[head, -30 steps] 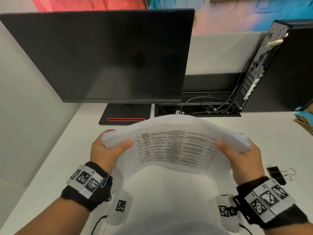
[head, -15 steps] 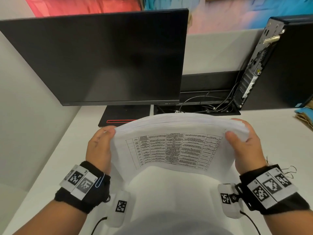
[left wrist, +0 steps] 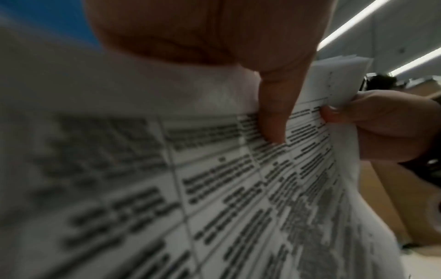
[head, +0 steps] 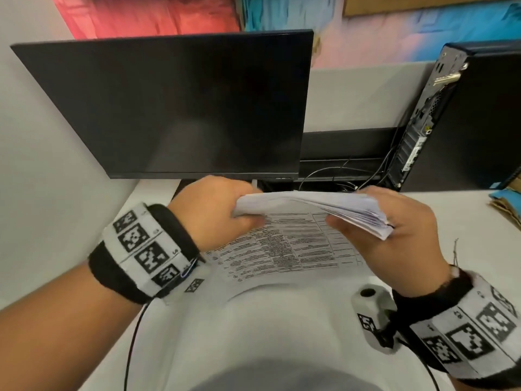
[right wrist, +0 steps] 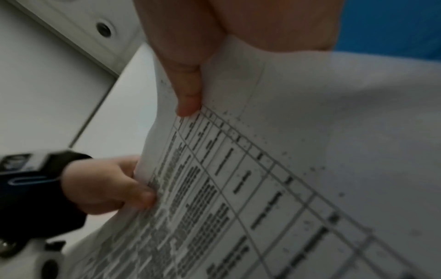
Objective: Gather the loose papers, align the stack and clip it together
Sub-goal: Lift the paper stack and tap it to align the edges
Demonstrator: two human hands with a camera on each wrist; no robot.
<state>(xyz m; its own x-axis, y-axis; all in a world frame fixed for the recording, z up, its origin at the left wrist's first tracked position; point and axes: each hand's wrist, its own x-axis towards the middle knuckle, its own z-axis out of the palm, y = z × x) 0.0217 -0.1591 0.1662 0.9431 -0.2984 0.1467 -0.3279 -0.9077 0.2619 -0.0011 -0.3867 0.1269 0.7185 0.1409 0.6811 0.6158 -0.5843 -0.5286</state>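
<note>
A thick stack of white papers (head: 296,244) with a printed table on the near sheet is held up in front of me, above the white desk (head: 451,215). My left hand (head: 222,213) grips its upper left corner, thumb on the printed face. My right hand (head: 394,230) grips the upper right corner, where the sheet edges fan out. The left wrist view shows my left thumb (left wrist: 274,113) pressed on the table print (left wrist: 214,188). In the right wrist view my right thumb (right wrist: 188,90) lies on the same sheet (right wrist: 262,179). A wire handle of the binder clip (head: 454,252) pokes out behind my right hand.
A black monitor (head: 183,108) stands straight ahead on the desk. Right of it stands a black computer tower (head: 465,117) with cables (head: 338,179) at its foot. A grey partition wall (head: 42,179) closes the left side. Cardboard and a blue thing (head: 507,204) lie at the far right.
My hands have drawn closer together and risen, and the stack's top edge has tilted toward me. The left hand shifted right along the top edge. The binder clip is now mostly hidden.
</note>
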